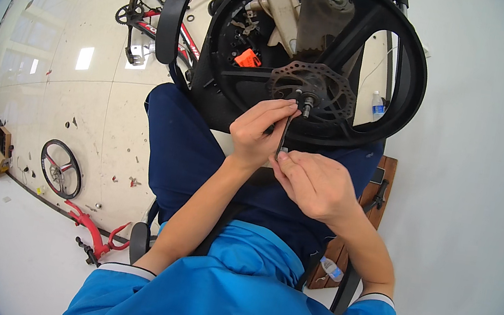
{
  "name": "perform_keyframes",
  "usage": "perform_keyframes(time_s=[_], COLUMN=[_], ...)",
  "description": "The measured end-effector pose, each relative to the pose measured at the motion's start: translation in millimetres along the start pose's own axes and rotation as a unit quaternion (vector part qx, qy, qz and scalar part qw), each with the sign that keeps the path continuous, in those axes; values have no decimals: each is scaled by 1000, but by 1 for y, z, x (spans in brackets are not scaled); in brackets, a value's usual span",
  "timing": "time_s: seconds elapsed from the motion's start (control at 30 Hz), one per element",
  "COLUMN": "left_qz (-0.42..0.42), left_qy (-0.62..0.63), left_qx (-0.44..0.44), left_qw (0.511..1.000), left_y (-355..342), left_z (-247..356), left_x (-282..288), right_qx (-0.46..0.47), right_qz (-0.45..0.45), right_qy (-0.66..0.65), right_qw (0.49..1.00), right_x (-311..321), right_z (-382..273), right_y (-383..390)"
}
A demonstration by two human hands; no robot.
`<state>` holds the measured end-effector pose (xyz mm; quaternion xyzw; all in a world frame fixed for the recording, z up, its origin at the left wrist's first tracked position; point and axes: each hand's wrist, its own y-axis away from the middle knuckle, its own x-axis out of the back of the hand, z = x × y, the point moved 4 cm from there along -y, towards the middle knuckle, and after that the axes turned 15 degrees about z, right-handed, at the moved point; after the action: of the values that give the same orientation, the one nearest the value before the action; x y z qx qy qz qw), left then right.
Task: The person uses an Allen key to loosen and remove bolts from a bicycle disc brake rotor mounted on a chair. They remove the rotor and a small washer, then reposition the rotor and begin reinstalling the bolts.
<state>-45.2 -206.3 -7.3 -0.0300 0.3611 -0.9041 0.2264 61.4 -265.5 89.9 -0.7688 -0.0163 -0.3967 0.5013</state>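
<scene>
A black spoked wheel (416, 71) lies in front of me at my knees, with a perforated metal brake disc (280, 83) around its hub. The threaded axle (308, 106) sticks out of the hub's middle. My left hand (259, 129) is closed round a slim dark bar-shaped tool (285, 132), whose far end reaches the disc beside the axle. At the tool's near end, my right hand (318, 184) pinches it next to a small shiny metal piece. The fingers partly cover the tool, so its exact kind is not plain.
Behind the wheel, an orange object (248, 58) and metal parts rest on a black seat. To the left on the floor are a bicycle frame (149, 28), another wheel (61, 169) and a red frame part (91, 229). Water bottles (378, 104) stand or lie at right.
</scene>
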Motion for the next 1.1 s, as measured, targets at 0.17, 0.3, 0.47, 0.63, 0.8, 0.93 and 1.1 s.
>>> perform_keyframes(time_s=[0.17,0.3,0.47,0.63,0.8,0.93,1.1], left_qz=[-1,11,-28,-77,-115,-81,-95], left_qy=[-3,-14,-12,48,90,66,37], left_qx=[20,23,16,274,486,441,420], left_qw=[1000,1000,999,957,862,891,902], left_y=[-2,2,-2,1,7,-1,1], left_z=[2,2,-1,-16,3,26,34], left_x=[1,1,4,13,48,54,67], right_qx=[-102,-218,-297,-350,-383,-341,-242], right_qz=[120,213,265,204,0,-132,-255], right_qy=[18,54,52,-81,-193,-252,-291], right_qw=[987,951,916,911,904,896,890], right_x=[-15,-31,-50,-42,-27,-13,-10], right_z=[-9,-26,-37,-27,-10,8,30], right_y=[20,31,43,40,29,6,-9])
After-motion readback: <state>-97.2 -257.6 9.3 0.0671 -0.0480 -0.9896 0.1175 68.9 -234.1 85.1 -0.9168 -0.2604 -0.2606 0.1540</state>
